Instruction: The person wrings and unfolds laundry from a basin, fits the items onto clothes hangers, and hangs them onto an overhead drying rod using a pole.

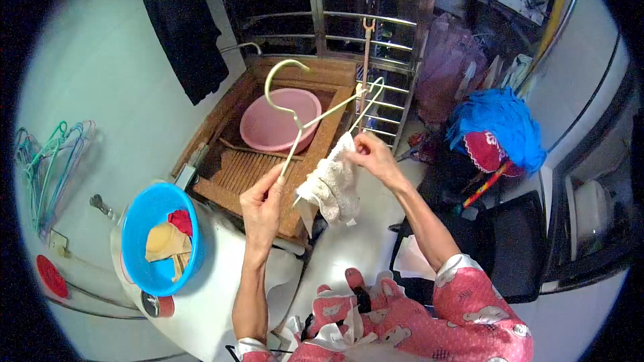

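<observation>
A pale green wire hanger (pixel 290 151) is held up in front of me, its hook curving at the upper left. My left hand (pixel 263 201) pinches the hanger's left side. A white, textured piece of cloth (pixel 333 184) hangs bunched over the lower part of the hanger. My right hand (pixel 372 155) grips the upper right edge of this cloth, beside the hanger's wire. The fingertips of my right hand are partly hidden by the cloth.
A blue basin (pixel 161 275) with beige and red cloths stands at the left. Behind the hanger, a pink basin (pixel 280 119) sits in a brown sink (pixel 268 191). Several hangers (pixel 50 167) hang on the left wall. A blue mop-like bundle (pixel 496 124) is at the right.
</observation>
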Demonstrator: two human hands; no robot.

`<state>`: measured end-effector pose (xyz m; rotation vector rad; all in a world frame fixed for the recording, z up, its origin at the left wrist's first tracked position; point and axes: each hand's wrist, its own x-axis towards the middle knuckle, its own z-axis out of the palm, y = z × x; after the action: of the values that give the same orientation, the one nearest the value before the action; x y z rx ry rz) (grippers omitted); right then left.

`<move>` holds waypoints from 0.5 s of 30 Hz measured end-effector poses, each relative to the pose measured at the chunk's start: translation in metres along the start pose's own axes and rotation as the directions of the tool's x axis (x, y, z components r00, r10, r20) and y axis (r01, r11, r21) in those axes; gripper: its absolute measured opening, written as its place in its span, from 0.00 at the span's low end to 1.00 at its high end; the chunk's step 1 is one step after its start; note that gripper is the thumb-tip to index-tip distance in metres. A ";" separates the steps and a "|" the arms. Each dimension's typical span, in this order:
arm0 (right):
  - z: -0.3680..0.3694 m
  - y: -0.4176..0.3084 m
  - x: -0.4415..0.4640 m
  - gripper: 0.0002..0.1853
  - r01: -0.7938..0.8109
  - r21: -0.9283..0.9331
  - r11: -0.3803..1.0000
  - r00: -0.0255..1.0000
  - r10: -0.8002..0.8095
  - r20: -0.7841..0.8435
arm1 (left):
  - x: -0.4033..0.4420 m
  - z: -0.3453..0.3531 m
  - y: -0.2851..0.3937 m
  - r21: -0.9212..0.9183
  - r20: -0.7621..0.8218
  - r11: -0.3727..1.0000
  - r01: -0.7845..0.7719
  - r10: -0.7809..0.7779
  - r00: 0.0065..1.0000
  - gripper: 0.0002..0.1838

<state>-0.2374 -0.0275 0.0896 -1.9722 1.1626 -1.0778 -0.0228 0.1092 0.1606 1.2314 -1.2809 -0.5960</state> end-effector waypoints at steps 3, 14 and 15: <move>-0.008 -0.015 0.001 0.06 -0.131 0.496 0.858 0.991 0.131 0.035 | 0.001 -0.006 -0.005 0.095 -0.040 0.995 0.008 -0.004 0.999 0.13; -0.033 -0.022 0.020 0.08 -0.106 0.241 0.965 0.954 0.167 -0.248 | -0.015 -0.011 -0.019 -0.004 -0.015 0.999 0.046 -0.046 0.999 0.13; -0.034 -0.017 0.023 0.09 -0.088 0.129 0.988 0.936 0.126 -0.328 | -0.016 -0.012 -0.017 -0.007 -0.002 1.000 0.027 -0.027 1.000 0.13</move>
<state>-0.2532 -0.0440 0.1277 -1.6594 1.3350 -1.4272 -0.0117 0.1224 0.1412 1.2451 -1.2611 -0.6185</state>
